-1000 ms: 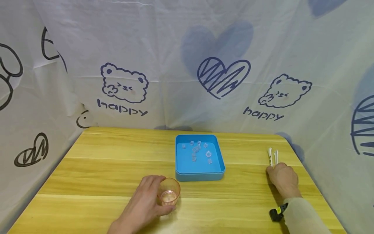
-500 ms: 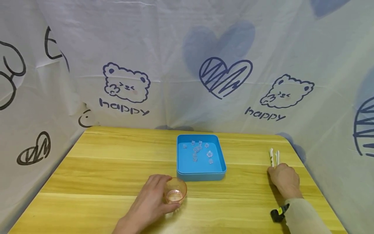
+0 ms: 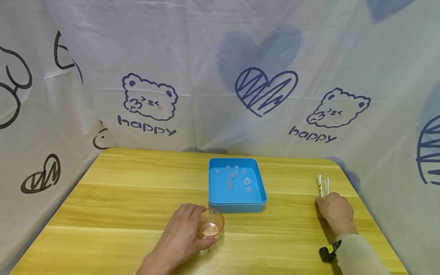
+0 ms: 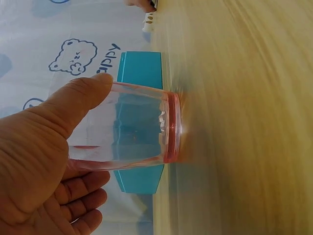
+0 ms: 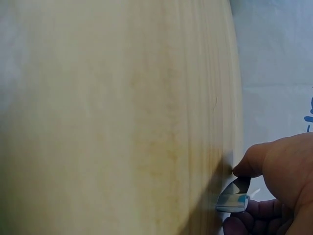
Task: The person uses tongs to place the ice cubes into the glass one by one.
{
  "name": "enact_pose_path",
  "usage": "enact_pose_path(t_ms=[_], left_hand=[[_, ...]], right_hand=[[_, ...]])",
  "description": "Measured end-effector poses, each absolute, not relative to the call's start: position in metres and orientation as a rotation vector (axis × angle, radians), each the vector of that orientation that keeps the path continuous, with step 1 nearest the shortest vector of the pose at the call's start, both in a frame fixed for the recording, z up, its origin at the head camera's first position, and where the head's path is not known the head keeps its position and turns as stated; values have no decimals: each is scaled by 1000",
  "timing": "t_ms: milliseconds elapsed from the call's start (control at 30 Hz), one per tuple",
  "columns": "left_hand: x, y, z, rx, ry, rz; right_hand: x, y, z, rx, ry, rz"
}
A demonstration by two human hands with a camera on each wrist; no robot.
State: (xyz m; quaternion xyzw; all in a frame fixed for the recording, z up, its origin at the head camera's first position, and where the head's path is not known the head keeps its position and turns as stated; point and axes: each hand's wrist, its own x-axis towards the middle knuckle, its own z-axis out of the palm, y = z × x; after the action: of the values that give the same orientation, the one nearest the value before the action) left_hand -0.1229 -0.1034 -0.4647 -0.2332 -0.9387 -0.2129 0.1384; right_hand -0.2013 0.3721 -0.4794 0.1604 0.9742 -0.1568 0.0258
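My left hand (image 3: 180, 236) grips a clear, orange-pink tinted cup (image 3: 211, 225) by its side, thumb in front and fingers behind. In the left wrist view the cup (image 4: 139, 127) stands upright, its base right at the tabletop. Just beyond it is a shallow blue square box (image 3: 237, 207) with several small clear cubes (image 3: 247, 181) scattered inside. Far to the right, my right hand (image 3: 336, 214) pinches a pair of tongs (image 3: 320, 186) with two white tips pointing away from me. The right wrist view shows the tongs' shiny metal bend (image 5: 233, 201) between thumb and fingers.
The wood-grain table (image 3: 120, 191) ends at a white printed cloth (image 3: 206, 76) hung behind it and at both sides. A small black device (image 3: 328, 253) sits at the right wrist, by the sleeve.
My left hand has slid the cup to the right, in front of the blue box's near left corner. The right hand stays where it was with the tongs.
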Motion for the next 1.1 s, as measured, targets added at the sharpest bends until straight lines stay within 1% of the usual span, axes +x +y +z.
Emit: enact_pose_path(t_ms=[633,1100], left_hand=[[-123,-103,-465,-672,-2729,-587],[-125,-106,-469,-675,-2750,-666]], right_hand=[[-200,372,-476,501,3026,-510],[-200,376,-471,509,3041,-513]])
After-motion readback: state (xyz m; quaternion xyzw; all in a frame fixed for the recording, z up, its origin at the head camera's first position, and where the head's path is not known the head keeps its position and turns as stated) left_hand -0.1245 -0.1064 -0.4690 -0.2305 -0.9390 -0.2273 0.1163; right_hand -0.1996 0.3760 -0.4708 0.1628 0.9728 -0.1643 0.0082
